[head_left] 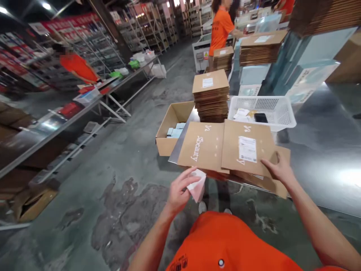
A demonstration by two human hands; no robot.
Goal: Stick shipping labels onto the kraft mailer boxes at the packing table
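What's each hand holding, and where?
The left hand pinches a pink-white packet by its upper edge; the right hand rests on a cardboard mailer's edge.

Ahead of you stands a stack of flat cardboard mailers, with an open carton of pale blue packs to its left and a white plastic basket holding papers and a black phone to its right. Farther off, a co-worker in an orange shirt stands beyond the stack; another is at the long bench on your left, before tall metal shelving.
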